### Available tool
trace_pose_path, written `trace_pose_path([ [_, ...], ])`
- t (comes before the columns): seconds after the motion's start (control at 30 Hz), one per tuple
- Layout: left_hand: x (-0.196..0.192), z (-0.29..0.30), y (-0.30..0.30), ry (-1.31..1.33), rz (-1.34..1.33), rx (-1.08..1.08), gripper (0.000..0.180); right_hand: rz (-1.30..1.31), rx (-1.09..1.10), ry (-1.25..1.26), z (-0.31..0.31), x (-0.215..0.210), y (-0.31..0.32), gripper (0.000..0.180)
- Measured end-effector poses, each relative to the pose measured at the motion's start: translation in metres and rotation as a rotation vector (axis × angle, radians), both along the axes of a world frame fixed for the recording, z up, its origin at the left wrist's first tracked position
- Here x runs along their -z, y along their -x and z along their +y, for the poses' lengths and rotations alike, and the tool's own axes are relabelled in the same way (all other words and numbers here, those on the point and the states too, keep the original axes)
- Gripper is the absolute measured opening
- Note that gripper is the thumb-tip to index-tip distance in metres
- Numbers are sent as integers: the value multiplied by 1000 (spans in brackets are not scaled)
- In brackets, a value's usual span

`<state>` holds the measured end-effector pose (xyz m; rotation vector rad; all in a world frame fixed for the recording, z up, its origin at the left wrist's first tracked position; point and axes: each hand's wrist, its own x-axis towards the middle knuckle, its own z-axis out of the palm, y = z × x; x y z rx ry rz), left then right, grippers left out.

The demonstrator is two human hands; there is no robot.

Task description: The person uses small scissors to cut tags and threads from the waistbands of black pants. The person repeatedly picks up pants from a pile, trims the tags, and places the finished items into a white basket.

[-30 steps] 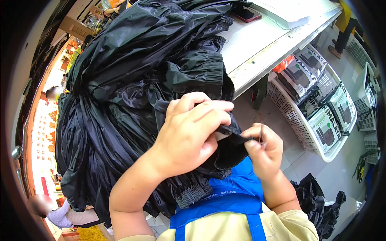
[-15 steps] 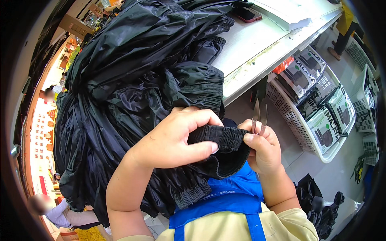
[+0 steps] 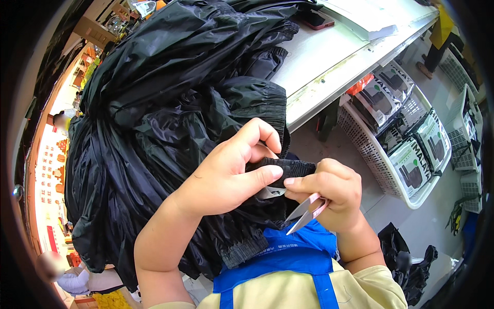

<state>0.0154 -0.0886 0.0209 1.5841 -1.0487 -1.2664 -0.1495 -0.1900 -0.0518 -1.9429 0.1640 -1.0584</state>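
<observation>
My left hand (image 3: 226, 177) grips a gathered elastic cuff (image 3: 297, 168) of black, shiny fabric, thumb on top and forefinger bent above it. From the other side my right hand (image 3: 334, 190) pinches the same cuff's edge. A pair of thread snips (image 3: 307, 210) is tucked in the right hand, blades pointing down and left. Under my left thumb, part of a white label (image 3: 272, 192) shows against the fabric. Behind and left of my hands lies a large heap of black garments (image 3: 170, 87) with other gathered cuffs; one cuff (image 3: 246, 250) hangs below my left wrist.
A pale worktable (image 3: 319, 67) extends to the upper right, with a phone (image 3: 316, 20) on it. Below its edge stands a white plastic basket (image 3: 355, 139) of packaged goods. More baskets (image 3: 463, 134) line the far right. Black bags (image 3: 404, 262) lie on the floor.
My right hand has turned, so the snips' blades now point down instead of up. The cuff has been rolled over, and a white label now shows.
</observation>
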Motion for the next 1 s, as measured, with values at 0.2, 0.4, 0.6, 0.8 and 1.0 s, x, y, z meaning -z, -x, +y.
trace_pose_path([
  [0.2,-2,1,4,2,-110,34,20,-80,-219,-807,-1,-1,6,8],
  [0.4,0,3,2,33,-39,53,10,-128,48,-608,-15,18,24,47],
  [0.6,5,4,-4,99,228,-27,11,-63,28,-293,-7,35,29,47],
  [0.8,2,10,-6,103,286,-40,15,-112,65,-132,-7,40,20,40],
  [1.0,-63,43,-7,137,-558,547,9,-186,-21,-574,-27,44,-7,18],
])
